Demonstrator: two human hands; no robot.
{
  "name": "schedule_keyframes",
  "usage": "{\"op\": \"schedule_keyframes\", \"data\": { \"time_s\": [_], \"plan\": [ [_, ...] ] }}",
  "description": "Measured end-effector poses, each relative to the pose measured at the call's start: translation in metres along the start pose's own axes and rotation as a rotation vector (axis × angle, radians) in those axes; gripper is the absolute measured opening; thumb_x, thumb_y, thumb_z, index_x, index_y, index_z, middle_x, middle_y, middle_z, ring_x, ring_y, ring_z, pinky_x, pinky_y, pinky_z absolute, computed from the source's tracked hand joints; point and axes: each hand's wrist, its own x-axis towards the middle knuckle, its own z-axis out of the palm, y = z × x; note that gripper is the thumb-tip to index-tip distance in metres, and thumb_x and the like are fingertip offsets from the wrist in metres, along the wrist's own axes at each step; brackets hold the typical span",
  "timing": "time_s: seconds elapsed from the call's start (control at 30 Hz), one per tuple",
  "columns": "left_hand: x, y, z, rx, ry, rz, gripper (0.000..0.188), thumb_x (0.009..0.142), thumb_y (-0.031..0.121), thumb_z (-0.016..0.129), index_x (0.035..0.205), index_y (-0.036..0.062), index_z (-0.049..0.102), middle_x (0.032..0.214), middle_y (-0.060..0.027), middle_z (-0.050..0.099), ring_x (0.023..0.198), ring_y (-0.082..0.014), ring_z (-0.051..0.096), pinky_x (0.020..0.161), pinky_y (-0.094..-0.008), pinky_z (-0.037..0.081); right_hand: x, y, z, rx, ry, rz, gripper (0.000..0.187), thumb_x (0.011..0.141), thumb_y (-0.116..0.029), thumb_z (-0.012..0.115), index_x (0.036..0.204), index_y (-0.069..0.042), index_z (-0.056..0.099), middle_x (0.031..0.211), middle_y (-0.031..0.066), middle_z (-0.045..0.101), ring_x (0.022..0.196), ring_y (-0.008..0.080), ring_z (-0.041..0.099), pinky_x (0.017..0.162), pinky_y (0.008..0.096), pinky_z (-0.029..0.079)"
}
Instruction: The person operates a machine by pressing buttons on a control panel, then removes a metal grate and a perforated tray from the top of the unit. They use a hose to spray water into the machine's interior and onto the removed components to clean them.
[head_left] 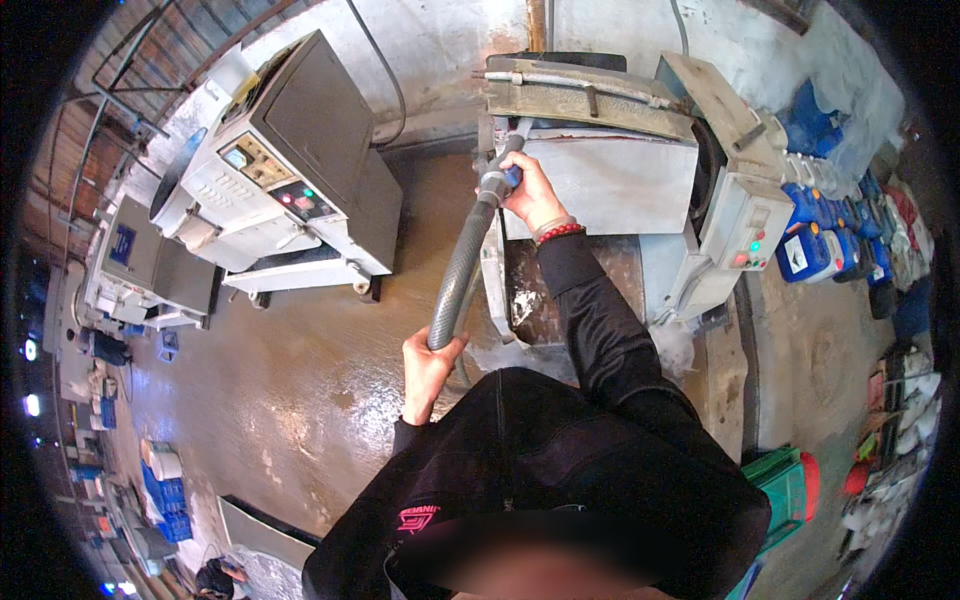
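Note:
A thick grey ribbed hose (462, 262) runs up and away from my body, toward a white metal machine (615, 175). My left hand (428, 370) is wrapped round its lower part. Farther up, my right hand (532, 190) closes on a valve (494, 186) with a blue handle, fitted to the hose. A red bead bracelet circles that wrist. Past the valve the hose's front end points at the machine's left side, under its raised, worn lid (590, 100). A pale streak shows at the tip; I cannot tell if it is water or pipe.
A grey control cabinet (300, 150) on casters stands at left on the wet floor (270, 370). Right of the machine is a switch box (742, 225) with lit buttons. Blue jugs (808, 255) cluster beyond it. Green and red crates (785, 495) sit at lower right.

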Motion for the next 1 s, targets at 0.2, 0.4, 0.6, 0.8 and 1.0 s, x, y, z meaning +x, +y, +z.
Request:
{"op": "schedule_keyframes", "data": {
  "time_s": [0.2, 0.4, 0.6, 0.8, 1.0],
  "plan": [
    [0.012, -0.009, -0.017, 0.042, -0.047, 0.042, 0.023, 0.068, 0.016, 0.066, 0.06, -0.0006, 0.051, 0.048, 0.0023, 0.045, 0.043, -0.0043, 0.039, 0.039, -0.0219, 0.031, 0.002, 0.012, 0.0, 0.061, -0.012, -0.053, 0.014, 0.061, -0.006, 0.053, 0.072, -0.003, 0.043, 0.07, 0.0116, 0.045, 0.065, 0.0279, 0.05, 0.063, 0.0531, 0.044],
    [0.02, -0.012, -0.02, 0.093, -0.057, 0.058, 0.023, 0.067, 0.016, 0.066, 0.062, -0.0012, 0.053, 0.049, 0.003, 0.043, 0.046, -0.0041, 0.037, 0.041, -0.0222, 0.03, 0.013, 0.014, -0.015, 0.119, -0.012, -0.051, 0.011, 0.062, -0.007, 0.053, 0.067, -0.003, 0.044, 0.071, 0.0119, 0.046, 0.065, 0.0288, 0.05, 0.065, 0.0529, 0.044],
    [0.022, 0.002, -0.013, 0.08, -0.011, 0.054, 0.022, 0.067, 0.016, 0.066, 0.062, -0.001, 0.053, 0.05, 0.0033, 0.043, 0.046, -0.004, 0.036, 0.041, -0.0222, 0.029, 0.008, 0.004, -0.007, 0.104, 0.017, -0.087, 0.014, 0.062, -0.006, 0.053, 0.074, -0.005, 0.045, 0.067, 0.0068, 0.047, 0.063, 0.0238, 0.05, 0.062, 0.0452, 0.045],
    [0.021, 0.021, -0.003, 0.084, 0.034, 0.019, 0.023, 0.067, 0.017, 0.066, 0.06, 0.0016, 0.051, 0.048, 0.0027, 0.043, 0.043, -0.0042, 0.038, 0.04, -0.0211, 0.03, 0.022, -0.004, -0.014, 0.078, -0.006, -0.079, 0.014, 0.062, -0.009, 0.055, 0.073, -0.008, 0.045, 0.067, 0.0039, 0.047, 0.06, 0.0191, 0.05, 0.055, 0.0375, 0.044],
    [0.025, 0.026, 0.014, 0.064, 0.062, -0.02, 0.023, 0.068, 0.018, 0.066, 0.06, 0.0027, 0.051, 0.047, 0.0018, 0.045, 0.041, -0.0048, 0.04, 0.039, -0.0209, 0.031, 0.03, -0.013, -0.025, 0.095, -0.004, -0.092, 0.014, 0.062, -0.01, 0.056, 0.071, -0.009, 0.046, 0.064, 0.0038, 0.047, 0.059, 0.0186, 0.05, 0.053, 0.0356, 0.045]
  ]
}}
